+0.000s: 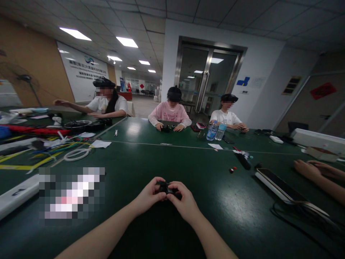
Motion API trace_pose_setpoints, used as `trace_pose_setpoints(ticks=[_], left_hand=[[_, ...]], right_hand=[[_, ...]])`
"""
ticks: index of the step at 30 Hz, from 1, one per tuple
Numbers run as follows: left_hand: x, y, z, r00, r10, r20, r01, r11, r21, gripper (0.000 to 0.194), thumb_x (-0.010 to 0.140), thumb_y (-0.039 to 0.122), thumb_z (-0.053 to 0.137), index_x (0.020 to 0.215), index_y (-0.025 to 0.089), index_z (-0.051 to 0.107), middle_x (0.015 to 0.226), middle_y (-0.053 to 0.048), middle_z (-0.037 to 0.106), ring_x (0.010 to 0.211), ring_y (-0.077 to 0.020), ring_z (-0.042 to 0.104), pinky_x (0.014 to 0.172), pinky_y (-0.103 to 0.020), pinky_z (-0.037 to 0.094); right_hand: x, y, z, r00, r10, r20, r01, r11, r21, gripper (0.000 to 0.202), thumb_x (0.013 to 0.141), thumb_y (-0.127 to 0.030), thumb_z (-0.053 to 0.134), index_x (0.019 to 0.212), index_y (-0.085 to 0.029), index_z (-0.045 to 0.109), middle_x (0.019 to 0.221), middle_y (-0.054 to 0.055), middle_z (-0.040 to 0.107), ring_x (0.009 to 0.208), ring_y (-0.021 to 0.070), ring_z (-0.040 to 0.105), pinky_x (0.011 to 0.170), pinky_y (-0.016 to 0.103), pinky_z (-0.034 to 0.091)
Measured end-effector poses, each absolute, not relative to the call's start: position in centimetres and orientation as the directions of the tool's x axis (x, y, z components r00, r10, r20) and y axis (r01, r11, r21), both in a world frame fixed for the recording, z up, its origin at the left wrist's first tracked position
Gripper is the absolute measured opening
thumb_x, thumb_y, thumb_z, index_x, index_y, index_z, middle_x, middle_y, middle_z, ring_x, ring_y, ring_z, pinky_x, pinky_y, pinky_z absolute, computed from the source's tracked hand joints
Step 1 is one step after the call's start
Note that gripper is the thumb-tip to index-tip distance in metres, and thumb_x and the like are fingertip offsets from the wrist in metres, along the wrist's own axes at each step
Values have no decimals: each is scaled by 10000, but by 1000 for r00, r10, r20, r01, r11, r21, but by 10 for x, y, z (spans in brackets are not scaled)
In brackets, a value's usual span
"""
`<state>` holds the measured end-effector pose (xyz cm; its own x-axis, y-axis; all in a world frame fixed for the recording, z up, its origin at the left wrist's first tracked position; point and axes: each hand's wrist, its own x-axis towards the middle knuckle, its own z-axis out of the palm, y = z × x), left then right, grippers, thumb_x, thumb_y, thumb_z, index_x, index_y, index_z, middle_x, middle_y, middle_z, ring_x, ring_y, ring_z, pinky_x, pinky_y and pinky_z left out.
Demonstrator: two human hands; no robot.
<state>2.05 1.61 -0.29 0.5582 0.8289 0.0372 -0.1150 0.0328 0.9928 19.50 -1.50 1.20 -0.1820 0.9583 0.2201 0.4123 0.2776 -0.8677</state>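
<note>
Just above the dark green table (151, 162), my left hand (150, 194) and my right hand (183, 200) meet in front of me. Between their fingertips they grip a small black object (170, 190), mostly covered by the fingers, so its kind cannot be made out. The left thumb and fingers close on its left end. On its right side, the right thumb and fingers are closed too.
Left of my hands lie a blurred-out patch (77, 190), a white power strip (18, 196) and a coiled white cable (77, 154). To the right are a phone on a white block (283, 187) and a co-worker's hands (309, 169). Water bottles (212, 131) stand farther back, near seated people.
</note>
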Motion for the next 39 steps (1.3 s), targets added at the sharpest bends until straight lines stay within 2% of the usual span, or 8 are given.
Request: trace_pose_setpoints(ticks=[4,13,24,31,39], left_hand=[[20,16,-2,569,821,32,-96,29,995,425,758,187,581,1119,209,357,900,-23,599,775,-145,578,735,-324,440],[21,16,-4,561,827,39,-85,10,996,375,760,167,559,1088,205,382,885,-14,599,750,-135,567,706,-304,442],[23,16,-2,528,848,49,-107,9,994,384,746,141,560,1068,208,364,852,-16,600,798,-166,586,735,-344,430],[20,15,1,552,834,20,-91,36,995,398,773,170,553,1113,212,349,914,-39,606,804,-173,605,751,-359,436],[20,13,5,536,844,-16,-59,57,997,395,777,163,542,1122,197,354,939,-53,622,806,-174,614,764,-362,442]], right_hand=[[195,-13,11,-177,962,207,398,263,-879,154,726,-199,599,871,-245,614,1085,16,555,1025,197,526,854,355,423],[196,-14,11,-170,965,200,403,254,-879,162,717,-202,605,869,-255,625,1091,16,551,1043,207,520,881,372,407],[203,-9,13,-86,948,305,370,315,-874,163,726,-231,599,885,-245,632,1089,42,573,1072,211,511,957,392,358],[217,-4,13,32,959,283,365,252,-896,231,709,-324,615,921,-237,639,964,30,641,964,214,568,898,377,410],[229,1,14,98,951,292,249,260,-933,299,708,-375,624,965,-221,629,961,45,654,935,219,583,885,401,418]])
